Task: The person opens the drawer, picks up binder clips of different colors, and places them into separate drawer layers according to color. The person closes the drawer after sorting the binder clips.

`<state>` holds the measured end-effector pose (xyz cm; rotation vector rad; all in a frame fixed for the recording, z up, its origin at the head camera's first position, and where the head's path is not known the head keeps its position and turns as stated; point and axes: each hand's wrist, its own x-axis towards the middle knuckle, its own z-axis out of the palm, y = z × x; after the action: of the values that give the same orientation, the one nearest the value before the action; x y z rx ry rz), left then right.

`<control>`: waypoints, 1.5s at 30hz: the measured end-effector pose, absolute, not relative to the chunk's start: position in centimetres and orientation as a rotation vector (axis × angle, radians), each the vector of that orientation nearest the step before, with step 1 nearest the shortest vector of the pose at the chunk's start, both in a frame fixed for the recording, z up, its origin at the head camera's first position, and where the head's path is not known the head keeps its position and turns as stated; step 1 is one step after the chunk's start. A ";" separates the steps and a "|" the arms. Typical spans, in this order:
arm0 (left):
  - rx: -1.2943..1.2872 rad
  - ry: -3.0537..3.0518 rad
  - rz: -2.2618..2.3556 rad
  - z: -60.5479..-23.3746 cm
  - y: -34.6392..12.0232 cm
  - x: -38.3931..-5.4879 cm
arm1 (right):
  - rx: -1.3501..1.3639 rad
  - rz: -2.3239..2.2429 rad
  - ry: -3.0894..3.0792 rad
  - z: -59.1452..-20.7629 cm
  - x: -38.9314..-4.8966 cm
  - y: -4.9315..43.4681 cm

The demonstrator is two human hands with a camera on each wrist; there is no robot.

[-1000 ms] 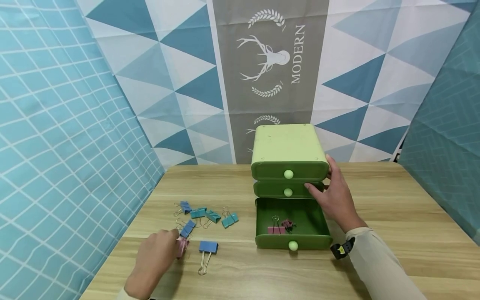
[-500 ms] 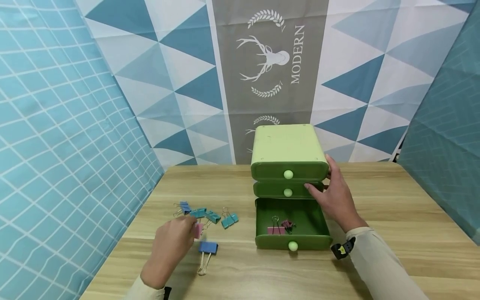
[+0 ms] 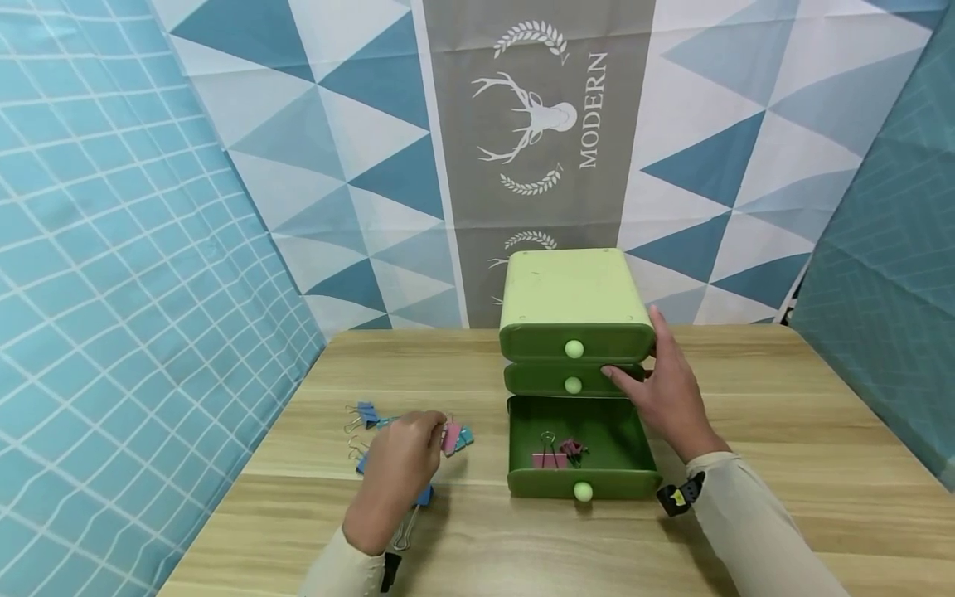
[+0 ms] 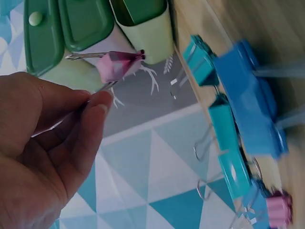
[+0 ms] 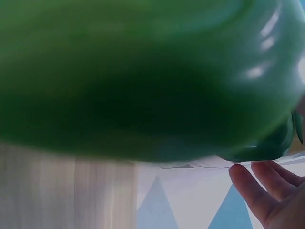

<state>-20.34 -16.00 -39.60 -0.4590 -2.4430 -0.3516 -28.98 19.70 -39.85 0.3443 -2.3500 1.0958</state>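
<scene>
My left hand (image 3: 399, 473) pinches a pink binder clip (image 3: 451, 438) by its wire handle, between thumb and fingertips. The left wrist view shows this binder clip (image 4: 116, 66) raised above the table. My right hand (image 3: 671, 398) rests against the right side of a green drawer unit (image 3: 574, 286), its thumb on the middle drawer's front (image 3: 540, 378). In the right wrist view its fingers (image 5: 252, 191) lie fairly straight along the unit. The bottom drawer (image 3: 540, 482) is pulled out. Inside lie a pink binder clip (image 3: 550, 460) and a darker pink binder clip (image 3: 573, 448).
Blue binder clips (image 3: 366, 413) and teal binder clips (image 3: 465, 437) lie on the wooden table (image 3: 477, 547), some hidden by my left hand. Another pink clip (image 4: 279, 209) shows among them in the left wrist view. Patterned cloth (image 3: 358, 166) hangs behind the table.
My left hand has picked up the pink binder clip from among the blue ones and moved right with it, over the teal clips. My right hand has stayed on the drawer unit.
</scene>
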 end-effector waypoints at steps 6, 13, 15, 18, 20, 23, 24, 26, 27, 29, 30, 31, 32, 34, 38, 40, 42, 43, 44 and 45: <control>-0.519 -2.381 -0.397 -39.3 -13.3 -21.4 | 0.366 1.095 -2.331 -39.7 -29.1 19.9; -0.605 -2.352 -0.381 -39.2 -9.8 -22.6 | 0.375 1.101 -2.327 -39.7 -29.2 20.0; -0.617 -2.350 -0.375 -39.2 -9.0 -22.7 | 0.380 1.111 -2.327 -39.7 -29.2 20.0; -0.638 -2.363 -0.349 -39.1 -8.0 -22.8 | 0.388 1.122 -2.329 -39.7 -29.1 19.9; -0.659 -2.374 -0.321 -39.1 -7.4 -23.0 | 0.392 1.131 -2.331 -39.8 -29.1 19.8; -0.690 -2.390 -0.261 -39.2 -6.6 -23.2 | 0.387 1.131 -2.336 -39.9 -29.0 19.7; -0.698 -2.392 -0.245 -39.2 -6.4 -23.3 | 0.382 1.128 -2.338 -40.0 -28.9 19.7; -0.719 -2.392 -0.230 -39.2 -5.9 -23.6 | 0.375 1.125 -2.342 -40.1 -28.9 19.7; -0.729 -2.395 -0.221 -39.2 -5.7 -23.7 | 0.372 1.122 -2.343 -40.1 -28.8 19.7; -0.753 -2.404 -0.189 -39.0 -5.2 -24.1 | 0.364 1.118 -2.345 -40.2 -28.8 19.7; -0.769 -2.407 -0.170 -39.0 -5.0 -24.3 | 0.362 1.119 -2.344 -40.2 -28.8 19.7; -0.787 -2.406 -0.140 -38.9 -4.8 -24.6 | 0.360 1.121 -2.343 -40.2 -28.7 19.7; -0.805 -2.403 -0.103 -38.8 -4.6 -24.8 | 0.360 1.121 -2.342 -40.2 -28.7 19.8; -0.842 -2.400 -0.036 -38.7 -4.3 -25.2 | 0.363 1.123 -2.340 -40.2 -28.7 19.8; -0.887 -2.381 0.071 -38.7 -3.7 -25.8 | 0.377 1.120 -2.333 -40.3 -28.8 19.8; -0.896 -2.375 0.115 -38.8 -3.4 -26.1 | 0.379 1.114 -2.329 -40.3 -28.8 19.8; -0.905 -2.377 0.158 -39.0 -3.1 -26.5 | 0.378 1.106 -2.322 -40.3 -28.8 19.8; -0.910 -2.375 0.182 -39.1 -2.9 -26.6 | 0.378 1.102 -2.319 -40.3 -28.8 19.8; -0.916 -2.376 0.200 -39.2 -2.8 -26.8 | 0.379 1.098 -2.316 -40.3 -28.8 19.7; -0.919 -2.375 0.219 -39.3 -2.7 -26.9 | 0.380 1.094 -2.314 -40.3 -28.8 19.7</control>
<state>-26.89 -2.68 -39.34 -0.9188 -2.3749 0.2193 -28.79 19.73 -40.35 0.3803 -2.3143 1.0937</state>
